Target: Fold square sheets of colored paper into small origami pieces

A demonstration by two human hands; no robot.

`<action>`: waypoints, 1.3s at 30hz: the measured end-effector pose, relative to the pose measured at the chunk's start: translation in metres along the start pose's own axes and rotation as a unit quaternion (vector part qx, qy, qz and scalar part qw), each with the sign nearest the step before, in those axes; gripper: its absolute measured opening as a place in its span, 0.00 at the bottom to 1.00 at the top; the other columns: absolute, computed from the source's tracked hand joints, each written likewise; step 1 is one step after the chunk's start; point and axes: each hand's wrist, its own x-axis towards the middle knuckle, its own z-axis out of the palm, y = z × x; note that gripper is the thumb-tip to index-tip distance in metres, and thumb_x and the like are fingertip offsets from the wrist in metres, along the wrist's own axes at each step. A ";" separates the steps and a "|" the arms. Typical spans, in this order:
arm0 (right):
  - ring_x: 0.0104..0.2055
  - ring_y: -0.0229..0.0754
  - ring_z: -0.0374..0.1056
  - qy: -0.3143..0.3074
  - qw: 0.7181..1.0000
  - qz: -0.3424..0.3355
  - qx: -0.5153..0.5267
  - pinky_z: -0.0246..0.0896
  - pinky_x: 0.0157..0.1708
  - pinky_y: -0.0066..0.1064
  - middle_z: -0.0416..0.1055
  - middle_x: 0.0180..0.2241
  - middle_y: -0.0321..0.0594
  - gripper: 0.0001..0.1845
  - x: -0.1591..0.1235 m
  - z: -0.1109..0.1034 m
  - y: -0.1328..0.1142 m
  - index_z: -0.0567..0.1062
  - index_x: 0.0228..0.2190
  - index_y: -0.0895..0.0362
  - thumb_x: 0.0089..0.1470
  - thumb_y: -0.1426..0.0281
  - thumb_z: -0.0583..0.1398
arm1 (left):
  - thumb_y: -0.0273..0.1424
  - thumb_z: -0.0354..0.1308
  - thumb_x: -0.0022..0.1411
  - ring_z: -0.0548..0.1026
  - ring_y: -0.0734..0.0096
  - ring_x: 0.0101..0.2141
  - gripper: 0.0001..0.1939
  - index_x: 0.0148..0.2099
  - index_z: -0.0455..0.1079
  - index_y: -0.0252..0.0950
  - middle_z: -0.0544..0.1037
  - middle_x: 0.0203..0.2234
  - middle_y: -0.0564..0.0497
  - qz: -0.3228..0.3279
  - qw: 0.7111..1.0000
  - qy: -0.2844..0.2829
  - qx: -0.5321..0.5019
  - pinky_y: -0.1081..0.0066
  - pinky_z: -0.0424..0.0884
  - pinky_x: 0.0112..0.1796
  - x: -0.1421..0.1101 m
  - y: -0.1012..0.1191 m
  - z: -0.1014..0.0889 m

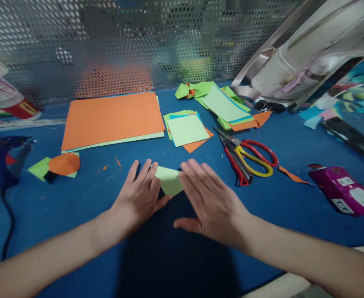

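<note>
A folded piece of light green paper lies on the blue tabletop between my two hands. My left hand rests on its left end, fingers stretched out and partly spread. Over the right end lies my right hand, its fingers straight and flat and its thumb held apart. Both hands cover parts of the paper's edges. Just beyond them is a stack of square paper sheets, pale green on top. Right of that are scissors with red and yellow handles and a red box cutter.
Large orange sheets lie at the back left, near a folded green and orange paper piece and a blue glue gun. More paper strips, a bag, a phone and a purple box sit rightward. A perforated metal panel stands behind.
</note>
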 end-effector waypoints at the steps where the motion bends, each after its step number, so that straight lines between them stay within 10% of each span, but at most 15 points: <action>1: 0.61 0.61 0.52 -0.005 0.999 -0.033 0.027 0.52 0.58 0.49 0.58 0.58 0.62 0.47 0.002 0.005 -0.002 0.63 0.54 0.75 0.53 0.44 0.50 | 0.41 0.45 0.65 0.65 0.41 0.55 0.22 0.40 0.67 0.26 0.71 0.50 0.28 0.005 1.000 0.007 0.003 0.44 0.59 0.53 0.000 -0.001 0.000; 15: 0.58 0.65 0.56 -0.110 0.994 0.009 -0.008 0.60 0.54 0.47 0.58 0.55 0.69 0.56 -0.014 0.011 -0.016 0.65 0.52 0.80 0.43 0.39 0.53 | 0.49 0.47 0.62 0.63 0.38 0.56 0.35 0.54 0.62 0.18 0.68 0.51 0.23 -0.042 0.998 0.024 -0.033 0.43 0.59 0.53 -0.002 -0.004 -0.001; 24: 0.59 0.60 0.56 -0.067 0.996 0.041 0.039 0.57 0.56 0.46 0.60 0.55 0.65 0.49 -0.008 0.010 -0.013 0.65 0.53 0.77 0.52 0.43 0.49 | 0.48 0.44 0.63 0.54 0.49 0.61 0.37 0.62 0.51 0.21 0.59 0.59 0.29 0.077 0.988 -0.046 -0.129 0.55 0.57 0.57 -0.003 0.016 -0.003; 39: 0.58 0.65 0.57 -0.121 0.991 0.055 -0.029 0.57 0.55 0.48 0.58 0.55 0.70 0.56 -0.018 0.013 -0.014 0.65 0.52 0.80 0.44 0.38 0.52 | 0.52 0.46 0.60 0.58 0.47 0.59 0.39 0.60 0.56 0.23 0.60 0.58 0.28 -0.014 0.996 -0.026 -0.090 0.51 0.60 0.56 -0.006 -0.009 0.000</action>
